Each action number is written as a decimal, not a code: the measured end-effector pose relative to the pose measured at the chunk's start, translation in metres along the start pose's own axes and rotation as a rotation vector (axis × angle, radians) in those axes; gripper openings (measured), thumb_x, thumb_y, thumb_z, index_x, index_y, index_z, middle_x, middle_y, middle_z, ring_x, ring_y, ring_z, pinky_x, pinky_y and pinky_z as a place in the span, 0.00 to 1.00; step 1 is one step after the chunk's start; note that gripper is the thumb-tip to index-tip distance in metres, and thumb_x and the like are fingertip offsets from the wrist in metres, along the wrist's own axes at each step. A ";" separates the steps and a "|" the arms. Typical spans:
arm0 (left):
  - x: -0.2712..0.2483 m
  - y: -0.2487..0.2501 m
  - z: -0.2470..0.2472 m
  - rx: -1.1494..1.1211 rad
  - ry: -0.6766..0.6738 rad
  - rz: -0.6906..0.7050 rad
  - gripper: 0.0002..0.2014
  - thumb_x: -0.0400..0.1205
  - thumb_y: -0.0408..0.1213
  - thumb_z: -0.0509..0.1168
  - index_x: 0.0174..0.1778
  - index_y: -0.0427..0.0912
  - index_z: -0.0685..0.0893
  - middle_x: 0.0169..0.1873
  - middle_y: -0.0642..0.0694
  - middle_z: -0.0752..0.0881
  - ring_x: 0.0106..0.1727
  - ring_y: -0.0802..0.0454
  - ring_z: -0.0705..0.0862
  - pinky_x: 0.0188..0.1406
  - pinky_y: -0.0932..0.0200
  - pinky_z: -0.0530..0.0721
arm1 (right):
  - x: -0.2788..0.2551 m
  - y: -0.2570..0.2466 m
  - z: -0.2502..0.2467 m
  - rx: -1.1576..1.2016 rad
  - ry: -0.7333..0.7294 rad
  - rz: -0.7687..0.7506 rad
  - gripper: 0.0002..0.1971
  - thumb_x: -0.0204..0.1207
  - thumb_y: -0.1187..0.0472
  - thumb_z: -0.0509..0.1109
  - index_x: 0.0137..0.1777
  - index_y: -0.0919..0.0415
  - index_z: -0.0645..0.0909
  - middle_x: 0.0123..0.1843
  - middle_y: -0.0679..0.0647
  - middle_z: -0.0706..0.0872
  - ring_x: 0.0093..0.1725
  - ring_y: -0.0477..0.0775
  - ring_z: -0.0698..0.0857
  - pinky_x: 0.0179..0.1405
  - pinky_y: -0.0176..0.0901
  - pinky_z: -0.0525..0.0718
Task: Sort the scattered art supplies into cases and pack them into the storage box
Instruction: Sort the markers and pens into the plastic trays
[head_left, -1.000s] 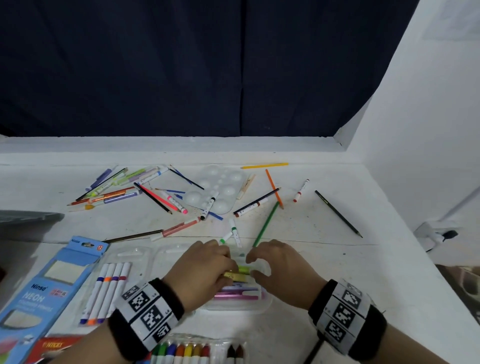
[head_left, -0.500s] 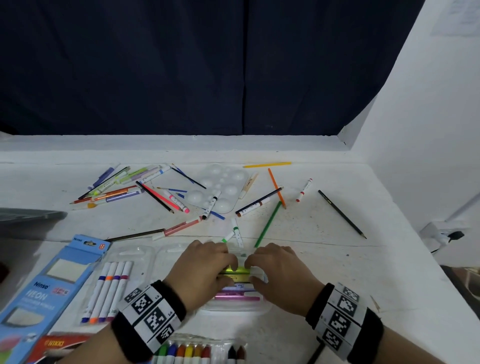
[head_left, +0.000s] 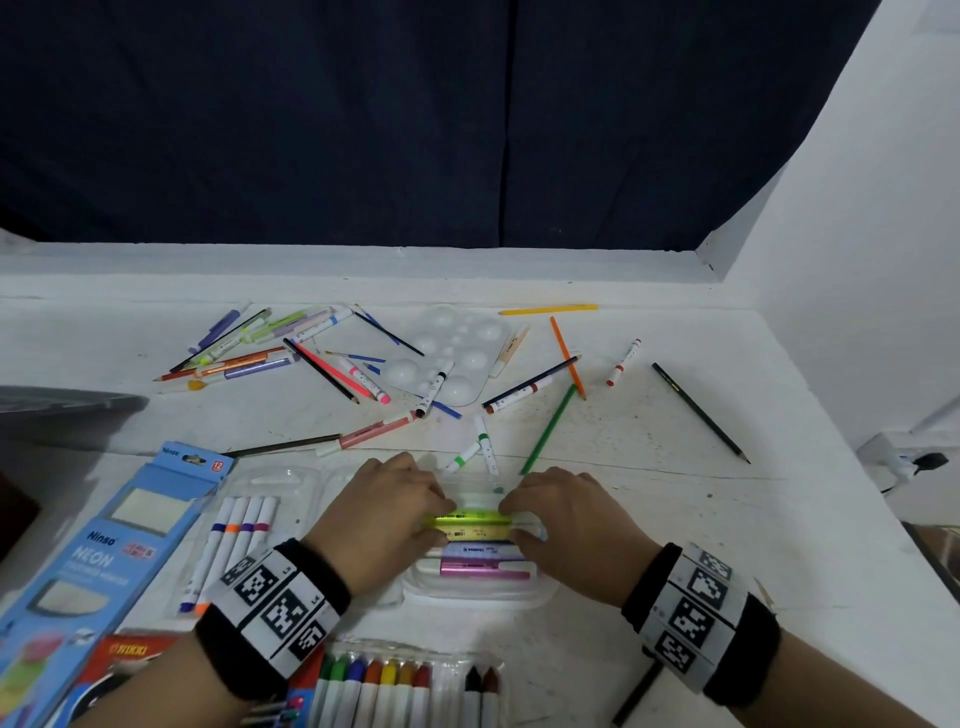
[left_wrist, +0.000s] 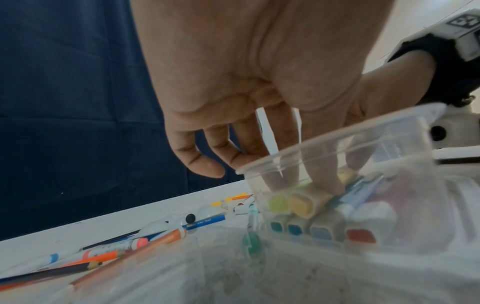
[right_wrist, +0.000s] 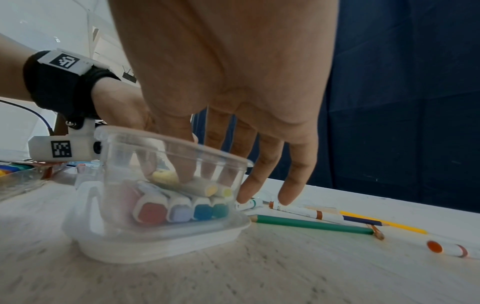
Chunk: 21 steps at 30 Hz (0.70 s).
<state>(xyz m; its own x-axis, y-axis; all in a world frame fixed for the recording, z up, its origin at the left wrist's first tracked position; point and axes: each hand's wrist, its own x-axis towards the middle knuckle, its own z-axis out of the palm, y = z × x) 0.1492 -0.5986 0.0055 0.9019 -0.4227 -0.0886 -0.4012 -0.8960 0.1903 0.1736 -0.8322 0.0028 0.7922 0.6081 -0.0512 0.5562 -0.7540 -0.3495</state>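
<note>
A clear plastic case (head_left: 478, 592) sits at the near middle of the table with a bottom row of highlighters in it. A green highlighter (head_left: 475, 517) and a yellow highlighter (head_left: 475, 531) lie side by side on top of that row. My left hand (head_left: 384, 514) pinches their left ends between index finger and thumb. My right hand (head_left: 566, 525) pinches their right ends the same way. In the left wrist view the green cap (left_wrist: 278, 202) and yellow cap (left_wrist: 301, 204) show through the case wall (left_wrist: 337, 144). The right wrist view has my thumb on the yellow highlighter (right_wrist: 207, 188).
Loose pencils, markers and a white palette (head_left: 452, 358) are scattered across the back of the table. A green pencil (head_left: 548, 431) and two green markers lie just behind the case. Left of it are a case of markers (head_left: 239, 540) and a blue pencil box (head_left: 104, 551). A marker set (head_left: 389, 686) lies in front.
Both hands have stayed at the case. One second ago only the yellow highlighter showed between them; the green and yellow ones now lie flat side by side.
</note>
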 end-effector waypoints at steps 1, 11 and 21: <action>0.000 -0.001 0.000 -0.038 0.021 -0.001 0.14 0.81 0.52 0.69 0.62 0.59 0.88 0.56 0.61 0.86 0.60 0.54 0.77 0.55 0.53 0.74 | 0.000 0.000 -0.001 0.005 0.000 0.003 0.14 0.81 0.52 0.65 0.65 0.46 0.82 0.60 0.44 0.85 0.60 0.49 0.80 0.61 0.44 0.73; 0.000 -0.005 0.000 -0.087 0.045 -0.011 0.13 0.80 0.51 0.72 0.60 0.57 0.90 0.54 0.59 0.88 0.58 0.55 0.79 0.54 0.57 0.76 | 0.002 0.006 0.005 0.046 0.048 -0.023 0.12 0.80 0.53 0.67 0.62 0.46 0.85 0.56 0.44 0.88 0.54 0.47 0.84 0.64 0.48 0.79; -0.016 -0.017 -0.007 -0.272 0.221 -0.125 0.16 0.78 0.51 0.74 0.62 0.62 0.86 0.53 0.65 0.81 0.45 0.72 0.76 0.46 0.69 0.73 | 0.011 0.008 -0.013 0.099 0.288 -0.137 0.07 0.77 0.56 0.70 0.52 0.50 0.87 0.49 0.43 0.87 0.52 0.46 0.83 0.54 0.46 0.81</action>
<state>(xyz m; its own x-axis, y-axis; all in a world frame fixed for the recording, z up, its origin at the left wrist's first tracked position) 0.1423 -0.5759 0.0103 0.9660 -0.2460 0.0799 -0.2553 -0.8575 0.4467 0.1899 -0.8345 0.0116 0.7579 0.5963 0.2644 0.6467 -0.6335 -0.4249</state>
